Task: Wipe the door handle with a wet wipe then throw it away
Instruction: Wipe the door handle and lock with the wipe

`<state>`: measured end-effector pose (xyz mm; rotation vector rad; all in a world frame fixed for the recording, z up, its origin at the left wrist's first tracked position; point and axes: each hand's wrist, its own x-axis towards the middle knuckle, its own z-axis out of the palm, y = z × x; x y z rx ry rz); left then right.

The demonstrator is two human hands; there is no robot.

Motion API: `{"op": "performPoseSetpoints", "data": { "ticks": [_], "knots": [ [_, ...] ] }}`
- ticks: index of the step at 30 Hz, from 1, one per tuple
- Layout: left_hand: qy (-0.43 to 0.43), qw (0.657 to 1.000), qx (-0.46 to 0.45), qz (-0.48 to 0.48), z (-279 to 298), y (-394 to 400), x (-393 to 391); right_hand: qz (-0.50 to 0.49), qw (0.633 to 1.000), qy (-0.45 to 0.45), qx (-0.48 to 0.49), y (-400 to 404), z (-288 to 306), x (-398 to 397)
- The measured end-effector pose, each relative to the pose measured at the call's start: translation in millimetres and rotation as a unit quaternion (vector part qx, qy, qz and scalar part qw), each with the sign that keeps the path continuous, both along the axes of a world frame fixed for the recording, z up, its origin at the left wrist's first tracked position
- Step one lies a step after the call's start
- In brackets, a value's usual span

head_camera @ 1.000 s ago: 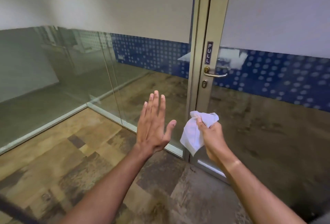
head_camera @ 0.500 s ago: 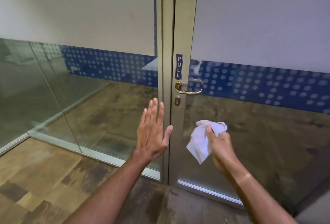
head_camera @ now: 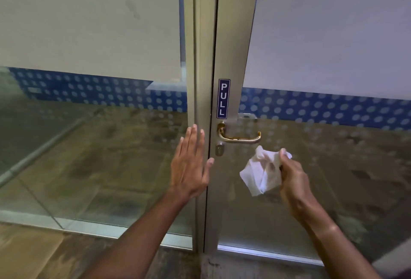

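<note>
Right now the right hand (head_camera: pixel 293 181) pinches a crumpled white wet wipe (head_camera: pixel 262 173) just below the brass door handle (head_camera: pixel 239 137), apart from it; the left hand (head_camera: pixel 189 165) is spread flat at the metal door frame (head_camera: pixel 201 56), beneath a blue "PULL" label (head_camera: pixel 223 98)

You see a glossy brass-coloured metal handle (head_camera: pixel 239 137), matt brushed metal door frame (head_camera: pixel 229 45), shiny glass panels (head_camera: pixel 322 167), and a soft, crumpled, perhaps damp wipe (head_camera: pixel 260 173).
</note>
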<state>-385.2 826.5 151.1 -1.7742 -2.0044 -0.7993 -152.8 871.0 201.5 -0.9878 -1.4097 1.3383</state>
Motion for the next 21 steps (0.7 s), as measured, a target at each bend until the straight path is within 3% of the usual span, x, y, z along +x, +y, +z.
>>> {"op": "performPoseSetpoints", "data": {
  "ticks": [5,12,15,17,21],
  "knots": [
    [-0.008,1.000,0.007,-0.014,-3.6,50.1,-25.1,-0.011,0.967,-0.160,0.195,43.8,24.2,-22.2],
    [0.026,0.998,0.054,-0.015,-1.4,110.8,-47.1,0.034,0.822,-0.342,0.453,96.7,50.9,-69.0],
    [0.043,0.995,0.084,-0.031,-0.5,129.5,-53.6,0.107,0.771,-0.434,0.452,114.9,42.2,-93.3],
    [0.060,0.991,0.111,-0.043,-2.0,140.7,-58.0,0.134,0.757,-0.459,0.444,119.0,33.4,-105.2],
    [0.078,0.986,0.143,-0.046,-10.7,158.1,-64.1,0.088,0.719,-0.529,0.441,118.6,16.9,-126.7]
  ]
}}
